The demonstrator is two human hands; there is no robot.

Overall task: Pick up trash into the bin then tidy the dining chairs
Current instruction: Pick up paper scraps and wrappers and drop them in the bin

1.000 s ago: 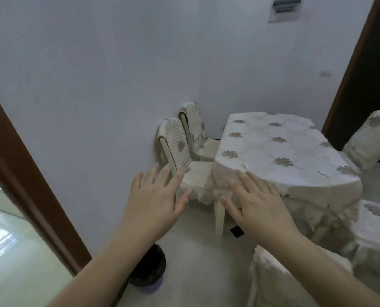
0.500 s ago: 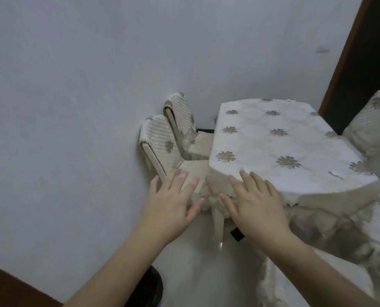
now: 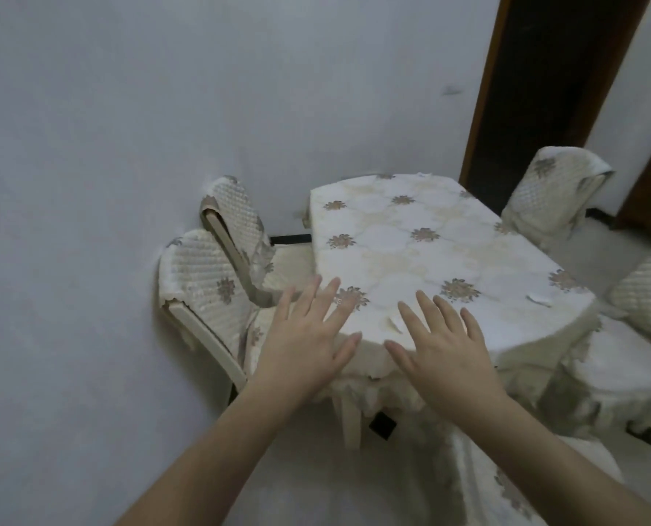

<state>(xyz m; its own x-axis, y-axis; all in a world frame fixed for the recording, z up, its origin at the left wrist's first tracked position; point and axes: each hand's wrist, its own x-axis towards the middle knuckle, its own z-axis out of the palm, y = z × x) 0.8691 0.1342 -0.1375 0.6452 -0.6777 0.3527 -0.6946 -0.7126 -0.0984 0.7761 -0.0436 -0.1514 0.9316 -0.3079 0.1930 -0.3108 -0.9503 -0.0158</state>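
A dining table (image 3: 422,256) under a cream cloth with brown flower motifs fills the middle. Two covered chairs stand against the left wall, the nearer chair (image 3: 206,294) and the farther chair (image 3: 236,222), both pushed up to the table. My left hand (image 3: 305,336) is open, fingers spread, over the table's near left corner. My right hand (image 3: 445,343) is open too, over the near edge. A small white scrap (image 3: 539,299) lies on the cloth at the right. Another pale scrap (image 3: 394,323) lies between my hands. The bin is out of view.
More covered chairs stand at the far right (image 3: 555,199) and at the right edge (image 3: 646,298). Another covered chair (image 3: 513,484) is just below my right arm. A dark doorway (image 3: 544,85) opens behind the table. The white wall (image 3: 126,146) runs close on the left.
The view has swung right and closed in on the table; the black bin and left door frame have dropped out of view. Both hands moved forward over the table's near edge.
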